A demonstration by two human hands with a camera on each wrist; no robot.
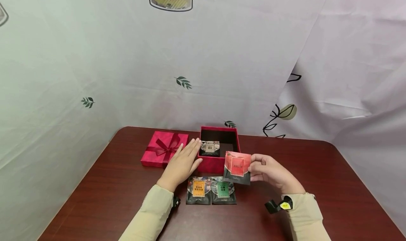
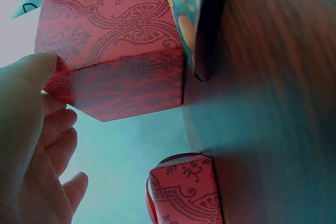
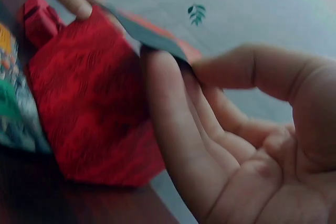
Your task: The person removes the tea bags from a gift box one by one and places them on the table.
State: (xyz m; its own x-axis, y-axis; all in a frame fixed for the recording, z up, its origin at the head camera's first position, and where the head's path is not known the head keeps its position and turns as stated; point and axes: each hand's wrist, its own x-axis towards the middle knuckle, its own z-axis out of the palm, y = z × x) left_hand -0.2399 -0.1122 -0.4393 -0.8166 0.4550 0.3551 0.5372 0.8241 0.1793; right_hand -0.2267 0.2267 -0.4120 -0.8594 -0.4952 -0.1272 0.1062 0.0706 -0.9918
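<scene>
My right hand pinches the right edge of a red and black sachet between thumb and fingers. The sachet is tilted up before the front right of a red open box; in the right wrist view it shows nearly edge-on. Inside the box, on the left, stands a black sachet with a beige label. Against the box's left side lies my left hand, fingers stretched out. In the left wrist view its thumb touches a corner of the patterned box.
Left of the box lies its red lid with a dark red ribbon bow. Two sachets lie side by side before the box, one with an orange label and one with a green label. Everything rests on a dark wooden table.
</scene>
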